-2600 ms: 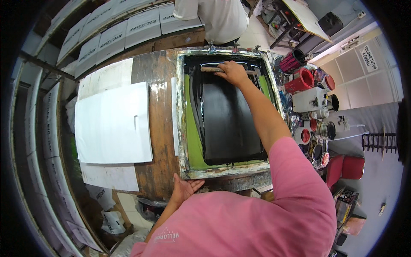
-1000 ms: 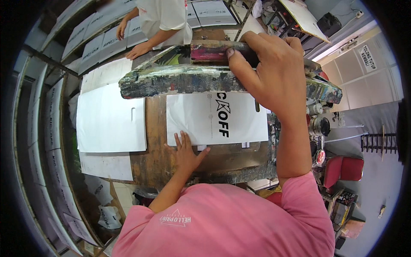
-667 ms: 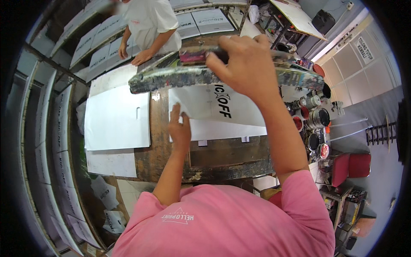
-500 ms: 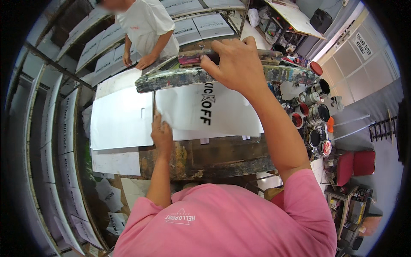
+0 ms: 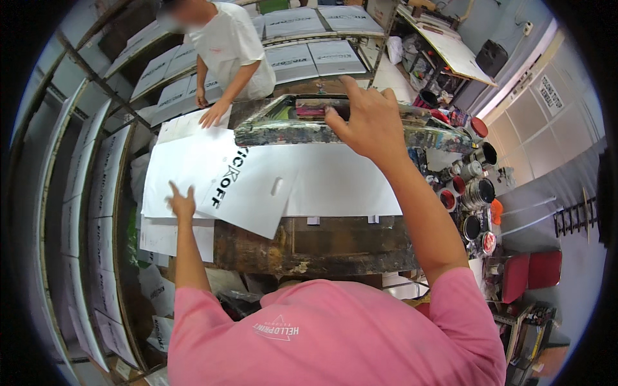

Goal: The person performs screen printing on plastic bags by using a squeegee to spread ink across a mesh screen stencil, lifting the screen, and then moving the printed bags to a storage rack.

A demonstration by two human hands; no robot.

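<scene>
My left hand (image 5: 182, 202), fingers spread and slightly blurred, is over a pile of white sheets (image 5: 168, 170) at the left of the table. Just right of it, a white bag sheet (image 5: 261, 202) with black lettering and an oval handle hole lies slanted, partly over that pile. My right hand (image 5: 373, 122) is on the near rail of a paint-stained screen-printing frame (image 5: 296, 136), tilted up from the table. Part of its grip is hidden. A pink-smeared squeegee (image 5: 312, 110) lies in the frame. Below it is a blank white sheet (image 5: 347, 183).
Across the table, a co-worker's hand (image 5: 217, 112) reaches the far edge of the white sheets. Racks of printed sheets (image 5: 106, 212) stand at left and behind. Several ink cans (image 5: 479, 191) crowd the table's right end. A red chair (image 5: 515, 276) stands at right.
My left hand has moved left and spread its fingers. The printed sheet has gone from under the frame to the left, now slanted. A co-worker's hand has come nearer the pile.
</scene>
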